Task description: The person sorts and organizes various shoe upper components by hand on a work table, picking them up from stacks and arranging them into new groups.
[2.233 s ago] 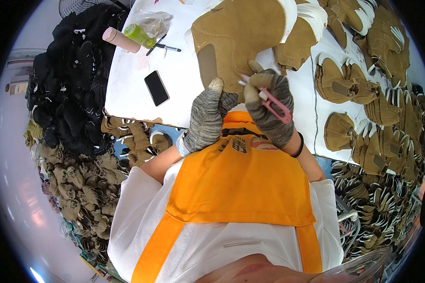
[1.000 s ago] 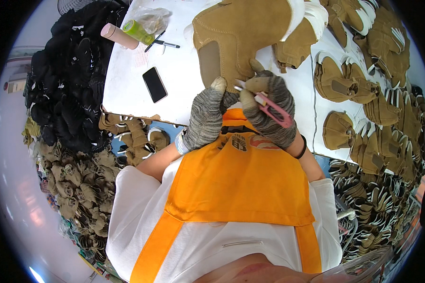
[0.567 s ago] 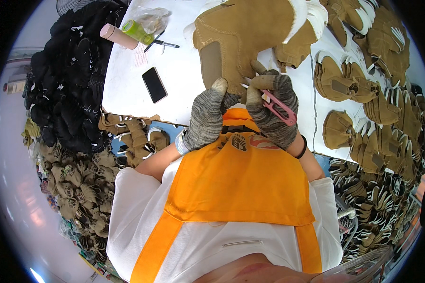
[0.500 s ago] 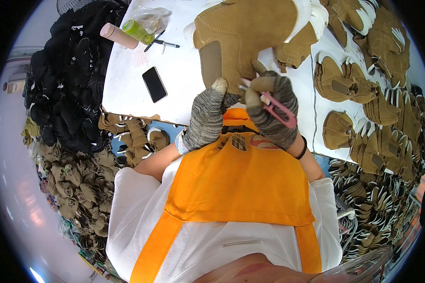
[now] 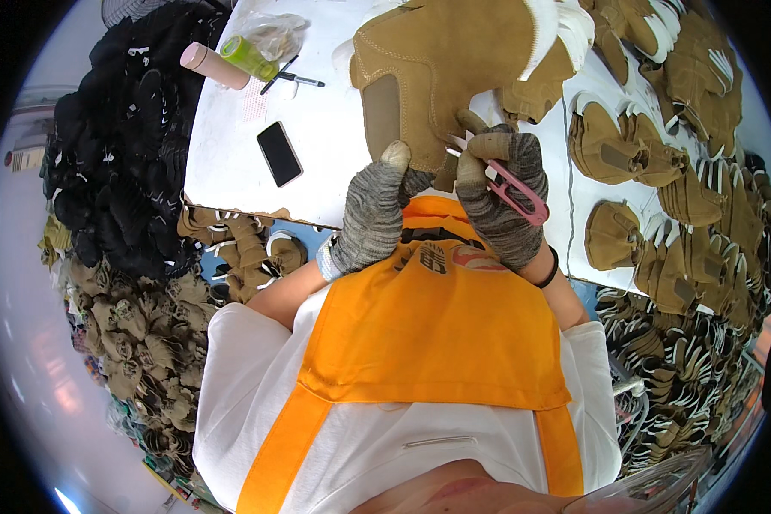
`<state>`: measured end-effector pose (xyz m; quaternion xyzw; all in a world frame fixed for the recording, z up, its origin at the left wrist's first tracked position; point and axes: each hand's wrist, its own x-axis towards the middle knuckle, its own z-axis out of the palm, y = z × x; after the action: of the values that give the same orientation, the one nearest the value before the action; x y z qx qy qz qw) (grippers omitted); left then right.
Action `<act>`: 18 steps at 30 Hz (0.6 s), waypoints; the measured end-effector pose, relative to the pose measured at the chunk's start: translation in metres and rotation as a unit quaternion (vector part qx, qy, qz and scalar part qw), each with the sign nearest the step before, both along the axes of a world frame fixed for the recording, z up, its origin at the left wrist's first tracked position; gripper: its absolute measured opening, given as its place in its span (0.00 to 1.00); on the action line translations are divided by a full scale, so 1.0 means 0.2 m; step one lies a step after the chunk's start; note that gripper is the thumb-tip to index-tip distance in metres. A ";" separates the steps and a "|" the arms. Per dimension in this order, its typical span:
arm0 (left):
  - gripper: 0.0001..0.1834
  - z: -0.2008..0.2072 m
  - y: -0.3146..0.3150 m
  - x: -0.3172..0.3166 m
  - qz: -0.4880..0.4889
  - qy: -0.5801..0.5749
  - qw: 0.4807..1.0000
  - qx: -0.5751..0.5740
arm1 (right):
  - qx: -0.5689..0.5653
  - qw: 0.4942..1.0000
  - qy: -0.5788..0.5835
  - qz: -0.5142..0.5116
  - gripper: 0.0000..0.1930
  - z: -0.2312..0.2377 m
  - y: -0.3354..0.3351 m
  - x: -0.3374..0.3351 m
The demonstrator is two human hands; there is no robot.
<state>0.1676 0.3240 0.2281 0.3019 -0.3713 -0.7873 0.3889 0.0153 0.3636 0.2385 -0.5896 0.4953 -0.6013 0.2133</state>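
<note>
A brown suede boot upper (image 5: pixel 441 60) with pale fleece lining lies at the near edge of the white table. My gloved left hand (image 5: pixel 373 201) pinches its lower edge, thumb on top and the fingers hidden beneath. In my gloved right hand (image 5: pixel 510 188) are pink-handled thread snips (image 5: pixel 519 193). Their metal blades point left, close beside the upper's near right edge. Whether the tips touch a thread is too small to tell.
On the white table (image 5: pixel 223 171) are a phone (image 5: pixel 280 154), a pen (image 5: pixel 300 80), a pink bottle (image 5: pixel 214 65) and a green bottle (image 5: pixel 250 58). Stacked brown uppers (image 5: pixel 604 146) line the right side. Black pieces (image 5: pixel 128 154) are heaped at the left.
My right hand has shifted slightly right, taking the snips with it, and their blades now show more clearly. My left hand and the boot upper have hardly moved.
</note>
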 end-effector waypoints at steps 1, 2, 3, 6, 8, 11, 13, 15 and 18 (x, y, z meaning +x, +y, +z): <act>0.30 -0.01 0.00 0.00 0.003 -0.005 1.000 0.001 | 0.021 1.000 -0.016 0.007 0.09 -0.01 0.00 0.00; 0.30 -0.02 0.00 0.00 0.002 -0.011 1.000 0.003 | -0.009 1.000 0.012 0.025 0.09 0.01 0.00 0.01; 0.30 -0.01 0.00 0.00 -0.005 -0.008 1.000 0.011 | -0.040 0.997 0.039 0.046 0.09 0.02 0.00 0.01; 0.34 0.00 0.00 0.01 -0.009 -0.016 0.999 0.031 | -0.047 0.998 0.028 0.010 0.09 0.00 -0.01 0.02; 0.31 -0.04 0.00 0.03 -0.023 -0.011 0.999 0.020 | -0.050 0.999 0.016 -0.005 0.09 -0.02 -0.01 0.02; 0.30 -0.01 0.00 0.04 -0.024 -0.018 0.999 0.032 | -0.057 0.997 0.048 -0.004 0.09 0.03 -0.01 0.02; 0.30 0.03 0.01 0.04 -0.009 -0.010 0.999 0.040 | -0.058 0.997 0.048 -0.003 0.09 0.02 -0.01 0.03; 0.29 0.07 0.03 0.01 0.015 0.019 0.999 0.036 | -0.056 0.998 0.015 -0.011 0.09 -0.02 -0.01 0.02; 0.30 0.02 0.03 0.01 0.014 0.026 1.000 0.005 | -0.038 0.999 0.001 0.005 0.08 0.02 0.01 0.04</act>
<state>0.1706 0.3292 0.2318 0.2885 -0.3529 -0.7914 0.4074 0.0226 0.3658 0.2427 -0.6001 0.4692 -0.6185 0.1929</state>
